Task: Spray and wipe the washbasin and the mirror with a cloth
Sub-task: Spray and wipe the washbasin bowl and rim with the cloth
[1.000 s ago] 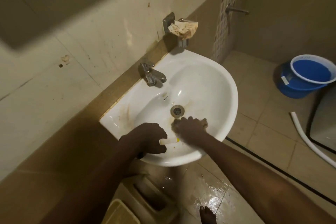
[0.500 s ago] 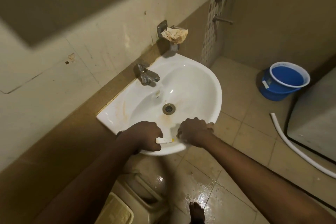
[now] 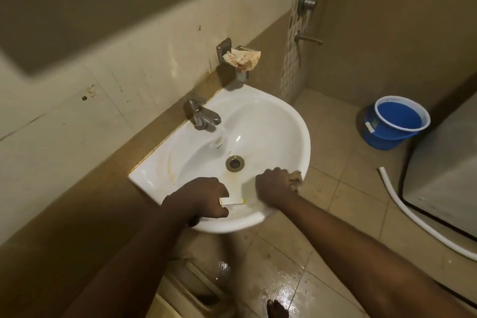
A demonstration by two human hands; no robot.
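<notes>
Beige tiled walls (image 3: 129,85), wet tile floor (image 3: 284,289), blue bucket (image 3: 395,125).

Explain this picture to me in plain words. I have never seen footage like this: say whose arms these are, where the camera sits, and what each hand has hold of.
There is no machine here. The camera sits on a person's head and looks forward and down, so the two arms reaching in from the bottom are that person's own. They stand at a white washbasin fixed to a tiled wall, with a metal tap at the back and a drain in the middle. The left hand is curled round a small whitish thing with a yellow tip, probably the sprayer, though I cannot tell for sure. The right hand presses a brownish cloth against the basin's front rim. A soiled rag sits in a wall holder above the basin. On the floor to the right stand a blue bucket and a white hose.
</notes>
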